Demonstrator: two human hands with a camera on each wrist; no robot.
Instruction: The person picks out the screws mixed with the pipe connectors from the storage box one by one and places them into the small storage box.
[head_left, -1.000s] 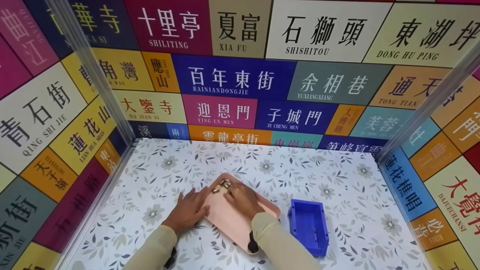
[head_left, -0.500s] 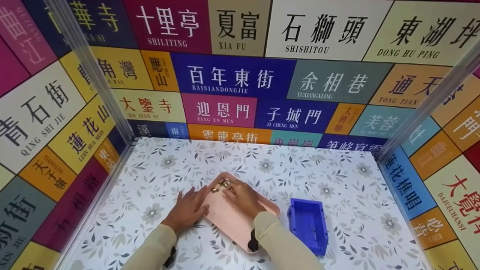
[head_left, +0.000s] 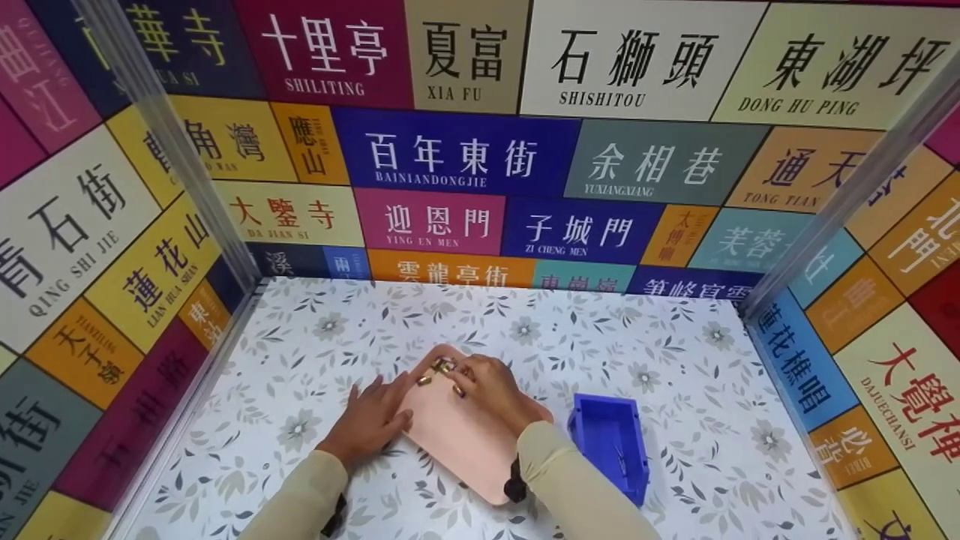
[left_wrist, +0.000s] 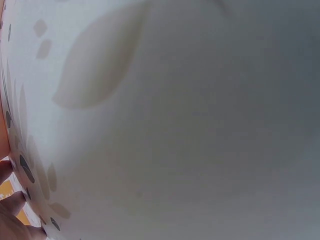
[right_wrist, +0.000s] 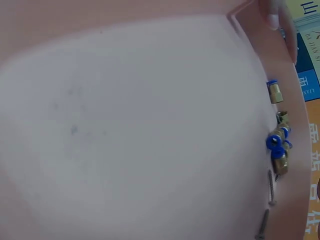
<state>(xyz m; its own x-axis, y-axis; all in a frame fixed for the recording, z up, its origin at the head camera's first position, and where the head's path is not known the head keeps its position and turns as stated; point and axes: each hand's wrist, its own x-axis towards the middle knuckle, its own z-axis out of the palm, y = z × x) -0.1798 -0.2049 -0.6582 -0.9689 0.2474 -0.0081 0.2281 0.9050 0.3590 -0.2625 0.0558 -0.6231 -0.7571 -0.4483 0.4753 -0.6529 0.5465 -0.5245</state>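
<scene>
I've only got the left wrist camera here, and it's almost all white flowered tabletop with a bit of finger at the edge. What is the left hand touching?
Observer: In the head view the left hand lies flat on the table, its straight fingers against the left edge of a flat pink plastic tray.
Operator: Is anything on that tray?
Observer: Yes. The right wrist view shows small brass fittings with blue collars clustered along one edge, with two thin dark screws just past them.
Operator: And where's the right hand?
Observer: The right hand is over the tray's far end, fingers curled down at the fittings. I cannot tell whether it pinches one.
</scene>
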